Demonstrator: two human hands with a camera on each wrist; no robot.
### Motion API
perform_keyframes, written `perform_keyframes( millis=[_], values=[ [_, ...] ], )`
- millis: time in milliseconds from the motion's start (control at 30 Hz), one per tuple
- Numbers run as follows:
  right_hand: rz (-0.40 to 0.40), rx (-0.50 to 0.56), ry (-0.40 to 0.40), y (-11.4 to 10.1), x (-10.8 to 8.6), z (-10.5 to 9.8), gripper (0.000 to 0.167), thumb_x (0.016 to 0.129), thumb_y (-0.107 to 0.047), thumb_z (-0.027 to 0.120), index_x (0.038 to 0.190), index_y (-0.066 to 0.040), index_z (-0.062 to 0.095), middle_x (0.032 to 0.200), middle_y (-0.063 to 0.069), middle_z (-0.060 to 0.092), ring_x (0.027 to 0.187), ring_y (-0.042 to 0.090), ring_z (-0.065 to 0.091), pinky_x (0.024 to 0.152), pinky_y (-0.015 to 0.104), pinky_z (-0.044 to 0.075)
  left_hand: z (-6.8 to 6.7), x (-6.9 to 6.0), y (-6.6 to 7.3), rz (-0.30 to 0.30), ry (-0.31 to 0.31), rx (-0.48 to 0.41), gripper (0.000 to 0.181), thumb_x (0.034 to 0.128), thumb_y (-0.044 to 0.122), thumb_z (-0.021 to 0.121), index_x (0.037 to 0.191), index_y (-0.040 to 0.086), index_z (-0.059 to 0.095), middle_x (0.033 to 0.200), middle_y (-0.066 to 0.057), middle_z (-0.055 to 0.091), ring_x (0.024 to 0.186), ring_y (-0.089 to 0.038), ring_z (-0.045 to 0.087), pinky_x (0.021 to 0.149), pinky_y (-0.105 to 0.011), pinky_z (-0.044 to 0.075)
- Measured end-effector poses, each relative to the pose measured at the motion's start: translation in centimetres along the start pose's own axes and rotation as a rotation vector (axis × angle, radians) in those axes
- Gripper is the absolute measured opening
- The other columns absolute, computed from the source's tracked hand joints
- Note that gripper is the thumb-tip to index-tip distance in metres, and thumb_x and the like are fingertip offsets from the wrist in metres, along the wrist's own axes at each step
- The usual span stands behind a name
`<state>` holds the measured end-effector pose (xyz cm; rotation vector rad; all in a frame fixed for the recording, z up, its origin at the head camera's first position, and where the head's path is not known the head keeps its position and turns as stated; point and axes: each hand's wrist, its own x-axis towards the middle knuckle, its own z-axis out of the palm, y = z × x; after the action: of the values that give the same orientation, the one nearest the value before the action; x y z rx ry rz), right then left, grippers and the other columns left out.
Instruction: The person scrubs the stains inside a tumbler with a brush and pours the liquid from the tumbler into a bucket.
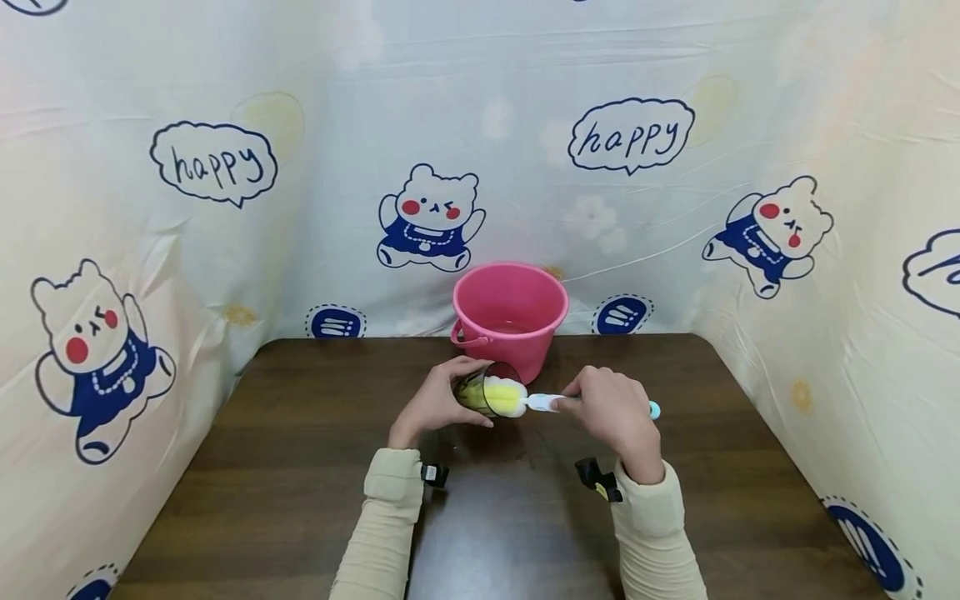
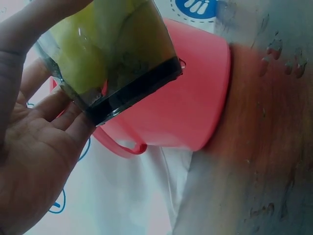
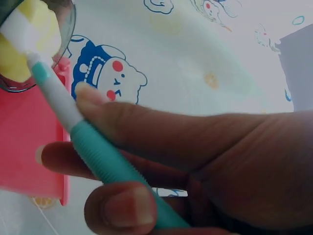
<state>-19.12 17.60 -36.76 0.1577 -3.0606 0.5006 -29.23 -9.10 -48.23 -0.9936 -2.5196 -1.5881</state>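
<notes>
My left hand [image 1: 438,397] grips a dark, see-through glass [image 1: 472,393] tilted on its side, its mouth toward the right. Inside it sits the yellow and white sponge head of a cup brush [image 1: 504,397], partly out at the mouth. My right hand [image 1: 611,408] holds the brush by its white and teal handle [image 3: 110,159], thumb and fingers curled round it. In the left wrist view the thick glass base [image 2: 137,90] faces the camera, and the yellow sponge [image 2: 80,49] shows through the wall.
A pink bucket [image 1: 510,321] with its handle down stands at the back of the dark wooden table [image 1: 315,467], just behind the glass. Water drops [image 2: 275,49] lie on the tabletop. A printed cloth [image 1: 525,75] hangs around the back and sides.
</notes>
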Motion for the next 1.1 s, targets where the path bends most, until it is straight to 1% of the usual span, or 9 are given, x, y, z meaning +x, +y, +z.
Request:
perform_keyframes(
  millis=[133, 300, 500, 600, 733, 800, 900, 1000, 1100],
  values=[
    [-0.015, 0.019, 0.02, 0.29, -0.02, -0.09, 0.018, 0.087, -0.04, 0.08, 0.093, -0.024, 0.085, 0.056, -0.009, 0.057, 0.054, 0.015, 0.048, 0.045, 0.03, 0.037, 0.17, 0.18, -0.03, 0.008, 0.0, -0.006, 0.086, 0.0629, 0.014, 0.099, 0.14, 0.02, 0.062, 0.134, 0.002, 0.061, 0.124, -0.019, 0.055, 0.107, -0.047, 0.048],
    [0.019, 0.032, 0.026, 0.47, 0.37, 0.02, 0.022, 0.088, -0.041, 0.079, 0.097, -0.022, 0.084, 0.056, -0.004, 0.053, 0.054, 0.018, 0.047, 0.044, 0.03, 0.032, 0.05, 0.14, 0.27, 0.008, 0.023, -0.022, 0.088, 0.0599, 0.018, 0.101, 0.14, 0.021, 0.063, 0.135, 0.002, 0.063, 0.125, -0.019, 0.055, 0.11, -0.047, 0.046],
    [0.034, 0.001, 0.003, 0.24, 0.37, 0.07, 0.021, 0.088, -0.04, 0.079, 0.096, -0.021, 0.084, 0.063, -0.006, 0.064, 0.057, 0.016, 0.052, 0.046, 0.031, 0.04, 0.02, 0.18, 0.22, 0.017, 0.015, -0.024, 0.087, 0.0603, 0.013, 0.1, 0.139, 0.021, 0.064, 0.134, 0.001, 0.063, 0.124, -0.02, 0.056, 0.109, -0.047, 0.046],
    [-0.011, -0.015, 0.005, 0.14, 0.22, 0.06, 0.018, 0.087, -0.037, 0.081, 0.095, -0.022, 0.085, 0.066, -0.007, 0.068, 0.056, 0.013, 0.053, 0.047, 0.031, 0.042, 0.01, 0.05, 0.6, 0.014, -0.007, -0.016, 0.086, 0.0612, 0.01, 0.099, 0.139, 0.019, 0.064, 0.134, -0.001, 0.062, 0.125, -0.022, 0.055, 0.109, -0.048, 0.046],
    [-0.073, -0.033, 0.04, 0.42, 0.34, 0.14, 0.016, 0.085, -0.037, 0.082, 0.094, -0.024, 0.085, 0.061, -0.009, 0.064, 0.053, 0.012, 0.05, 0.045, 0.031, 0.039, 0.1, 0.1, 0.4, 0.003, -0.024, 0.011, 0.086, 0.0617, 0.013, 0.099, 0.139, 0.02, 0.063, 0.134, 0.0, 0.062, 0.125, -0.021, 0.055, 0.108, -0.047, 0.047],
    [-0.07, -0.038, 0.061, 0.56, 0.47, 0.21, 0.018, 0.085, -0.038, 0.082, 0.095, -0.023, 0.085, 0.059, -0.008, 0.063, 0.052, 0.013, 0.05, 0.044, 0.031, 0.039, 0.18, 0.19, -0.18, -0.006, -0.021, 0.014, 0.086, 0.0616, 0.015, 0.1, 0.139, 0.022, 0.063, 0.134, 0.003, 0.062, 0.124, -0.019, 0.055, 0.108, -0.046, 0.047],
    [-0.029, -0.049, 0.077, 0.47, 0.59, 0.26, 0.022, 0.084, -0.039, 0.083, 0.096, -0.021, 0.085, 0.064, -0.004, 0.067, 0.054, 0.015, 0.052, 0.043, 0.03, 0.039, 0.21, 0.18, -0.26, -0.009, -0.015, 0.005, 0.086, 0.0622, 0.015, 0.099, 0.14, 0.022, 0.063, 0.136, 0.004, 0.061, 0.126, -0.019, 0.055, 0.109, -0.046, 0.047],
    [0.005, -0.063, 0.062, 0.07, 0.51, 0.32, 0.024, 0.084, -0.039, 0.083, 0.098, -0.018, 0.084, 0.071, 0.0, 0.072, 0.057, 0.017, 0.056, 0.044, 0.03, 0.042, 0.19, 0.16, -0.28, -0.002, -0.011, 0.009, 0.086, 0.063, 0.015, 0.099, 0.14, 0.022, 0.062, 0.137, 0.003, 0.061, 0.127, -0.019, 0.054, 0.109, -0.047, 0.047],
    [-0.005, -0.089, 0.039, -0.4, 0.24, 0.41, 0.023, 0.084, -0.037, 0.084, 0.097, -0.018, 0.084, 0.077, 0.001, 0.075, 0.061, 0.018, 0.061, 0.047, 0.03, 0.044, 0.18, 0.01, -0.26, 0.009, -0.031, 0.038, 0.086, 0.0639, 0.018, 0.099, 0.141, 0.022, 0.062, 0.137, 0.002, 0.061, 0.126, -0.02, 0.054, 0.108, -0.047, 0.048]
  ],
)
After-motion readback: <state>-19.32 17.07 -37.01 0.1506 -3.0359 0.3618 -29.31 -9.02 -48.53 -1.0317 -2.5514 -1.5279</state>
